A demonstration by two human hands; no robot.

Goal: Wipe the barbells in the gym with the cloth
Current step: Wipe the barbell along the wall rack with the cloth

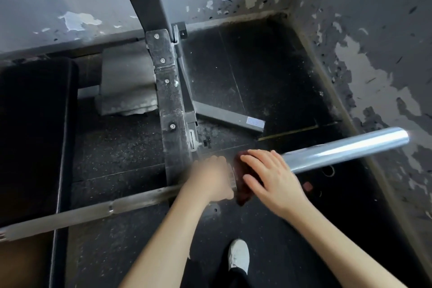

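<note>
A steel barbell [346, 147] runs across the view from lower left to upper right, its thick shiny sleeve on the right and its thin shaft [81, 213] on the left. A dark red cloth [243, 192] is wrapped around the inner end of the sleeve. My right hand [271, 177] lies over the cloth, fingers curled round it and the sleeve. My left hand [210, 180] grips the bar just left of the collar; it is blurred.
A black rack upright [173, 110] stands just behind my left hand. A black bench pad [35, 128] fills the left. Peeling walls [374, 65] close off the corner at the right and back. My white shoe [238, 255] rests on the dark rubber floor.
</note>
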